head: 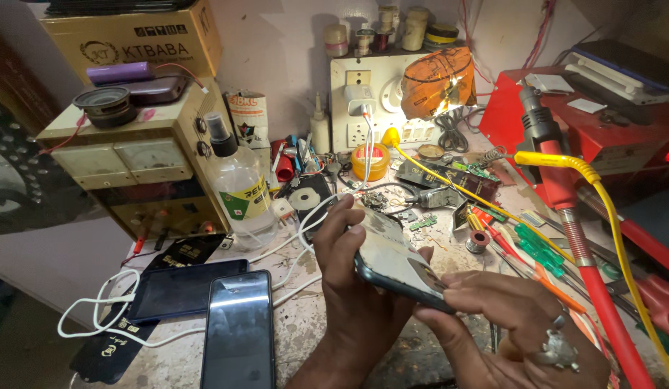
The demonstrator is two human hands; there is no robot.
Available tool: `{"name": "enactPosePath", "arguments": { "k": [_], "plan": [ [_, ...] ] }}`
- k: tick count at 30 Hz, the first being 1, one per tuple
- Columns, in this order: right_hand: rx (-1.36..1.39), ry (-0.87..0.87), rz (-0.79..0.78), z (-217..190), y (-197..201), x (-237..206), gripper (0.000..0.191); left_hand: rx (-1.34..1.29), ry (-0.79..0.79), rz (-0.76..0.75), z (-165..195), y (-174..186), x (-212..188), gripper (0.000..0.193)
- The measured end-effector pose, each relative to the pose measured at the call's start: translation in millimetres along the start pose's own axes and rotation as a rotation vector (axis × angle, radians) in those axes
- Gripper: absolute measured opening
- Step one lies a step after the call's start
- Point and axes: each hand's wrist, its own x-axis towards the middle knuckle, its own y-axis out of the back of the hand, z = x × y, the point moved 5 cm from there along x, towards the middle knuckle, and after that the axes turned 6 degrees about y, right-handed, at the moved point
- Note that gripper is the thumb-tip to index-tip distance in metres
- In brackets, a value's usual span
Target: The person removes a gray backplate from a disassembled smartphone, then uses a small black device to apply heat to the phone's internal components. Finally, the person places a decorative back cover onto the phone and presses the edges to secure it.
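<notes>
My left hand [349, 284] cradles a mobile phone [392, 256] from below and the left, fingers curled over its top edge. The phone is tilted, its worn pale back facing up. My right hand [504, 313], wearing a ring, pinches the phone's lower right corner with thumb and fingertips. Both hands hold it above a cluttered workbench [313, 317].
Two dark phones [237, 331] and a white cable [111, 310] lie at the left. A clear spray bottle [237, 184] and a beige power supply [133, 162] stand behind. Screwdrivers [529, 248], a solder reel [477, 241] and a red-and-yellow soldering tool [572, 216] crowd the right.
</notes>
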Motion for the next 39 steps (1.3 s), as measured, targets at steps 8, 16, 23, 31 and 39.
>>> {"name": "enactPosePath", "arguments": {
  "k": [8,16,23,31,39],
  "plan": [
    [-0.08,-0.054,0.0,3.3,0.5,-6.8,0.025,0.077,-0.045,0.012,-0.3,-0.6,-1.6,0.092],
    [-0.049,-0.107,-0.043,2.4,4.8,-7.7,0.023,0.095,-0.068,0.013,-0.4,-2.4,-2.0,0.09],
    [-0.07,-0.027,-0.019,6.1,3.4,-8.0,0.024,0.106,-0.083,-0.016,1.3,-4.0,-3.3,0.09],
    [0.005,-0.019,-0.051,3.7,7.4,-5.4,0.029,0.11,-0.105,-0.025,2.8,-5.4,-4.8,0.089],
    [-0.045,-0.038,-0.036,8.7,5.9,-9.5,0.029,0.127,-0.11,-0.035,2.2,-5.6,-4.0,0.086]
  ]
}}
